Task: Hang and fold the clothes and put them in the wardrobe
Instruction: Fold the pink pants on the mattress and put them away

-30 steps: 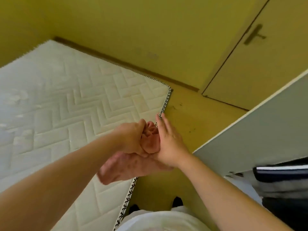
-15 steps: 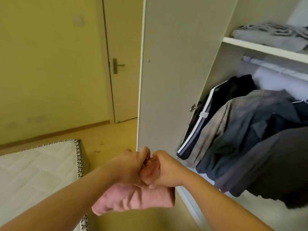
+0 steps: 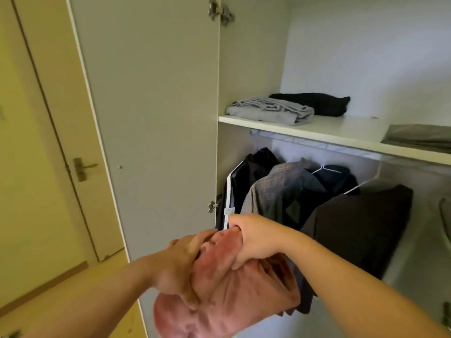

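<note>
Beneath the wardrobe shelf [image 3: 346, 128], left hand [image 3: 175, 267] and right hand [image 3: 256, 240] both clutch the folded pink garment [image 3: 239, 296]; bare shelf space lies up and ahead, nearer the right hand.

Pink garment [image 3: 231, 296]; white wardrobe [image 3: 158, 93]; grey plaid shirt [image 3: 273, 191]; yellow wall [image 3: 19, 191].
</note>
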{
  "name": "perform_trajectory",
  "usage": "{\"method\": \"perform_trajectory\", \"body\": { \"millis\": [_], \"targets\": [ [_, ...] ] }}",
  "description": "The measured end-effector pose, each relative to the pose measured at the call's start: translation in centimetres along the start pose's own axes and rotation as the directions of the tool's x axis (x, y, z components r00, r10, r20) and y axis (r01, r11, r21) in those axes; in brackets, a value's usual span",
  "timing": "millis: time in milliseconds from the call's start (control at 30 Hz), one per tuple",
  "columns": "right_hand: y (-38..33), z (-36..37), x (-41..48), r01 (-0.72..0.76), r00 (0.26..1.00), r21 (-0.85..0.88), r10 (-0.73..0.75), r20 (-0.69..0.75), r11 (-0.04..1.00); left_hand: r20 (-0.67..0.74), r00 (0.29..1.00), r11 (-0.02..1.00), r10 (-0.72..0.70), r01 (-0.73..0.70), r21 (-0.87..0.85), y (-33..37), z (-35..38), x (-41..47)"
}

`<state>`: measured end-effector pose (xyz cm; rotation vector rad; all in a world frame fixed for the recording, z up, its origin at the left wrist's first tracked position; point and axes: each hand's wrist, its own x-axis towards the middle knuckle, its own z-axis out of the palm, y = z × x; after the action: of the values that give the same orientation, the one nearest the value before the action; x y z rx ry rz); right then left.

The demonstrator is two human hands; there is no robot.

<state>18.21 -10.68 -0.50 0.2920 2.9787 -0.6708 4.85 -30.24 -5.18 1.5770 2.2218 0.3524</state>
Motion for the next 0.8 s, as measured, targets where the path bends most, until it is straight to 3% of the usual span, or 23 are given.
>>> {"method": "perform_trajectory", "body": {
  "millis": [200, 367, 567, 800],
  "targets": [
    [0.2, -12.4, -2.3, -0.072, 0.995, 0.009, 0.072, -0.061, 0.997, -0.03, 0.993, 0.992, 0.115, -0.116, -0.045, 6.4, -10.1, 5.8],
    [0.1, -23.4, -5.0, -0.072, 0.993, 0.221, 0.09, -0.077, 0.973, -0.006, 0.966, 0.964, 0.257, -0.257, -0.061, 13.2, -20.3, 9.4],
    [1.1, -33.8, -8.1, -0.049, 0.97, 0.327, 0.124, -0.211, 0.944, -0.044, 0.922, 0.92, 0.384, -0.386, -0.061, 20.6, -30.4, 12.9],
    [6.5, -44.5, -11.3, -0.148, 0.823, 0.325, 0.299, -0.484, 0.934, -0.3, 0.808, 0.862, 0.507, -0.466, 0.201, 30.6, -37.5, 20.9]
  ]
}}
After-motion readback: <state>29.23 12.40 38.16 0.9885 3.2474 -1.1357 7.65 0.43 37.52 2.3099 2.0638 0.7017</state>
